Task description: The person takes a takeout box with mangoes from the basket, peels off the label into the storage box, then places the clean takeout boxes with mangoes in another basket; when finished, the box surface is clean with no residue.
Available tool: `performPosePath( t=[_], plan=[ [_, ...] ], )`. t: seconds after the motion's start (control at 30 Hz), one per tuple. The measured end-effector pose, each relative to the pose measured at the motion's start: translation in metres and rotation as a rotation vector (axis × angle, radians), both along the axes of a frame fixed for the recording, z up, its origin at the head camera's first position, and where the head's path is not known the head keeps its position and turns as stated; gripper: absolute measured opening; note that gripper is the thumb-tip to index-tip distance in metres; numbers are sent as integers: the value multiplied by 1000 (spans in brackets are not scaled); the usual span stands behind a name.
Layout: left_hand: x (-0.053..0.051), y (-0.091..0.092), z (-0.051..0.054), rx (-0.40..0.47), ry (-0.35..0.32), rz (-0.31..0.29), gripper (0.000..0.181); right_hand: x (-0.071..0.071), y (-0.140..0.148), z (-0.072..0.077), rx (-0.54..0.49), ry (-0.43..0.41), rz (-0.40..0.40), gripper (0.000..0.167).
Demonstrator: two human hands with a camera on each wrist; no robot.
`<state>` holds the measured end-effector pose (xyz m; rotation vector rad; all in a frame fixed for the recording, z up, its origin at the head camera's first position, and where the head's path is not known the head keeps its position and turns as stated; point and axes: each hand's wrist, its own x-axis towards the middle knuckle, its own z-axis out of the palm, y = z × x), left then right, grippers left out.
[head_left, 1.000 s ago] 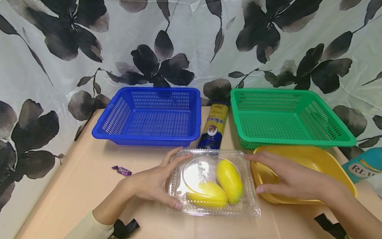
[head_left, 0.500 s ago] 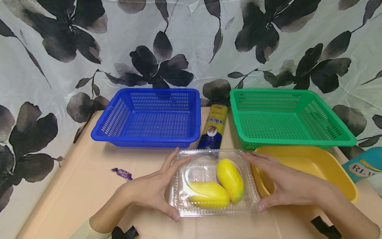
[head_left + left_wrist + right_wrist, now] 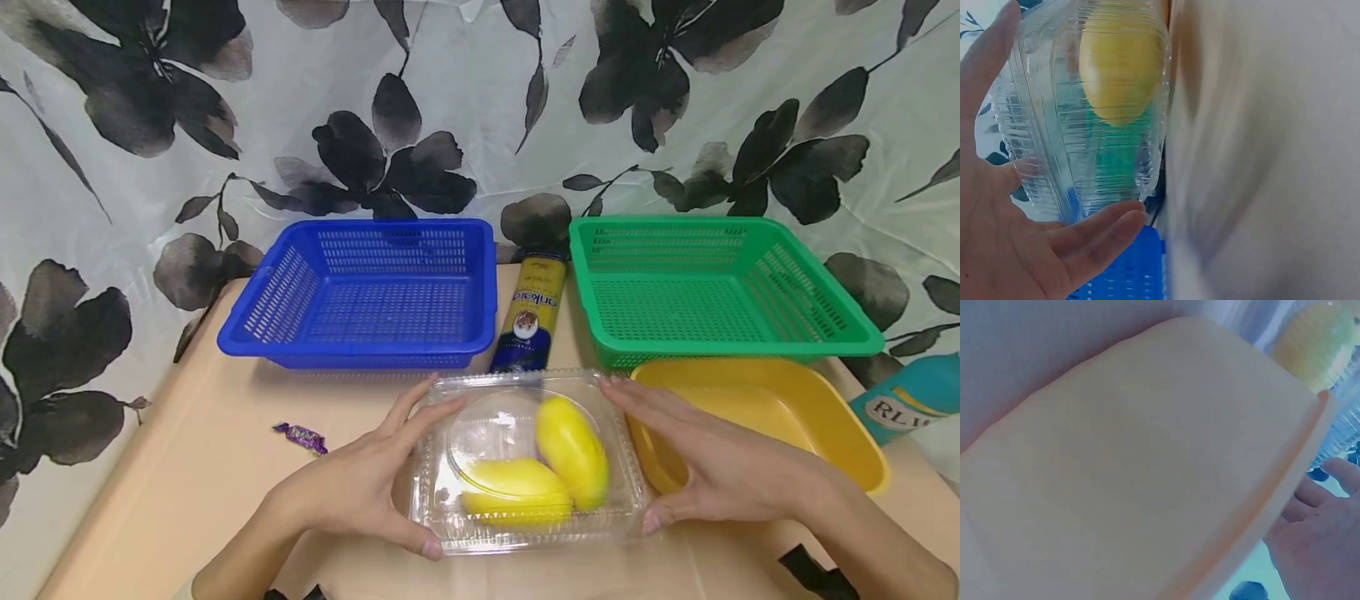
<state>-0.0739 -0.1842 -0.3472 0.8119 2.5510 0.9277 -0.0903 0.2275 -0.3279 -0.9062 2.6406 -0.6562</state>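
A clear plastic clamshell container with ridged sides lies between both hands, its lid down over two yellow mangoes. My left hand grips its left end, thumb at the near corner and fingers along the far side. At the right end, my right hand holds it likewise, thumb near and fingertips at the far corner. In the left wrist view, the container's side sits close to the tabletop; whether it touches cannot be told. Tray and view edge hide much of the right-hand contact in the right wrist view.
Behind stand a blue basket and a green basket, with a yellow-and-blue packet between them. A yellow tray lies beneath the right forearm. A purple wrapped candy is at left, a teal bottle at right.
The container has come slightly nearer the person with both hands on it. The right thumb has moved down to its near right corner. The whole view has shifted slightly.
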Motion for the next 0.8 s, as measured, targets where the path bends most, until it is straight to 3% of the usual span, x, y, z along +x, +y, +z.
performPosePath(
  t=[0.3, 0.53, 0.8],
  plan=[
    [5, 2, 17, 21, 91, 1, 128, 3, 6, 13, -26, 61, -9, 120],
    [0, 3, 23, 62, 126, -11, 126, 7, 10, 25, -157, -3, -8, 120],
    [-10, 13, 35, 103, 215, 11, 123, 8, 16, 34, -168, 157, 5, 127]
  ],
)
